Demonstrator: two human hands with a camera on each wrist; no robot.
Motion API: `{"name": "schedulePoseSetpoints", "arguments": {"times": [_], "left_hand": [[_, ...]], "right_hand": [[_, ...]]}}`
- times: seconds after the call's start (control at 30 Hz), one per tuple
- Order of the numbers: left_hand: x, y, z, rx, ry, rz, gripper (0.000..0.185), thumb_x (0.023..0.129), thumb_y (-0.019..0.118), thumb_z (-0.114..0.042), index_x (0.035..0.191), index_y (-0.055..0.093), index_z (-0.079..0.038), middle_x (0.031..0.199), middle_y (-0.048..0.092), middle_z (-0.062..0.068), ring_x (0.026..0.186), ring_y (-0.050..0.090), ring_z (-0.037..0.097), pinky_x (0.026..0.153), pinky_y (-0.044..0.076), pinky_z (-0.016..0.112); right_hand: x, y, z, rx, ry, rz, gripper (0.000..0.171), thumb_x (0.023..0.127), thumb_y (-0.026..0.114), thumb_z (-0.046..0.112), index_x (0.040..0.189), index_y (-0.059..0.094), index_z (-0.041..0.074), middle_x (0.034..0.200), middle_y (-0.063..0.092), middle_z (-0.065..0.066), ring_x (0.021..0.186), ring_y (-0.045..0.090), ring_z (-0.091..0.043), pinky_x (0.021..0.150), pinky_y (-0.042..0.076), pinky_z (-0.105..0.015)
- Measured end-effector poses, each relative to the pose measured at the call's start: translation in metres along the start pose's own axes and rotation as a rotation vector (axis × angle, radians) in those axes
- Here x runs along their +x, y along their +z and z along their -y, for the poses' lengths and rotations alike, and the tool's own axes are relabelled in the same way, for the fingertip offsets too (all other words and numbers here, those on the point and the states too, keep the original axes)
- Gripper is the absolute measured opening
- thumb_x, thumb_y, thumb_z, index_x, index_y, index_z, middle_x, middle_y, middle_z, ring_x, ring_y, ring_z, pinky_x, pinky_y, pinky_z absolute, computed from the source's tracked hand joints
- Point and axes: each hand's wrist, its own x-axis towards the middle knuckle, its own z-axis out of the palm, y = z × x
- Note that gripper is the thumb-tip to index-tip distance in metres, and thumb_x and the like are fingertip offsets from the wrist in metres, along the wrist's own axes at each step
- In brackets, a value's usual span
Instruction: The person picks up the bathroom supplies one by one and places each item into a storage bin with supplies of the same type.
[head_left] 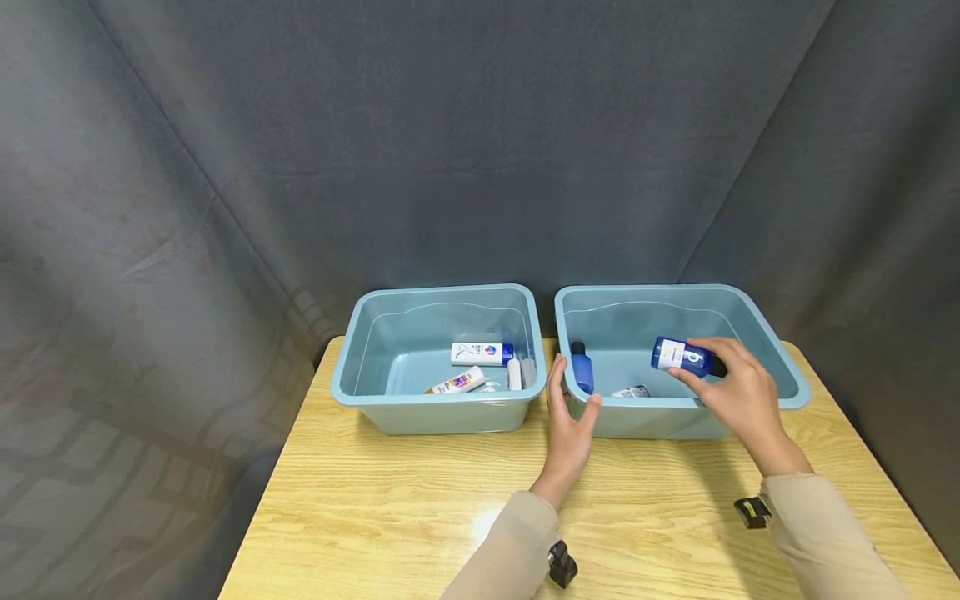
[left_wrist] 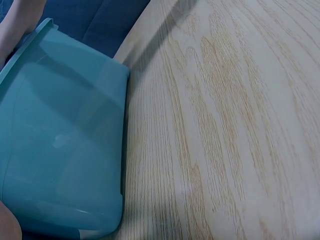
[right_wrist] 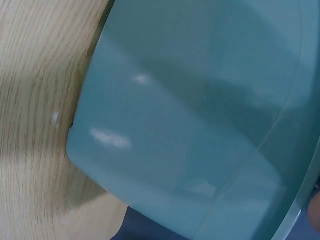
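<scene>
Two teal tubs stand side by side on a wooden table (head_left: pixel 420 508). Over the right tub (head_left: pixel 782 358) my right hand (head_left: pixel 686 364) holds a small blue bottle with a white label (head_left: pixel 674 354), lying sideways in the fingers. My left hand (head_left: pixel 576 385) grips that tub's front left corner, thumb over the rim. Inside the tub a second blue bottle with a black cap (head_left: pixel 582 369) leans in the left corner, and a small pale item (head_left: pixel 632 391) lies on the floor. The wrist views show only tub wall (left_wrist: pixel 65 150) (right_wrist: pixel 190 125) and table.
The left tub (head_left: pixel 435 412) holds a white bottle with a blue cap (head_left: pixel 480 353), a white bottle with a purple label (head_left: pixel 459 382) and small white containers (head_left: pixel 514 373). A dark cloth backdrop hangs behind. The table's edges lie close at left and right.
</scene>
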Motion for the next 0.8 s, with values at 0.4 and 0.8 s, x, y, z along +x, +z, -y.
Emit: {"name": "schedulePoseSetpoints", "arguments": {"times": [0.4, 0.8], "left_hand": [[0.000, 0.001, -0.001, 0.005, -0.005, 0.004, 0.069, 0.098, 0.058, -0.014, 0.155, 0.024, -0.032, 0.163, 0.016, -0.010, 0.145, 0.023, 0.014, 0.115, 0.023, 0.052], [0.002, 0.000, -0.001, -0.002, -0.004, 0.001, 0.069, 0.098, 0.058, -0.014, 0.155, 0.025, -0.030, 0.163, 0.016, -0.008, 0.144, 0.025, 0.015, 0.114, 0.023, 0.056]], "right_hand": [[0.010, -0.004, -0.003, -0.021, 0.068, 0.148, 0.060, 0.081, 0.083, 0.033, 0.127, 0.061, 0.002, 0.123, 0.056, -0.026, 0.096, 0.057, -0.046, 0.078, 0.049, -0.065], [0.024, -0.005, -0.008, -0.056, 0.090, 0.269, 0.062, 0.083, 0.078, 0.045, 0.126, 0.061, 0.004, 0.124, 0.056, -0.029, 0.097, 0.057, -0.043, 0.076, 0.048, -0.060]]}}
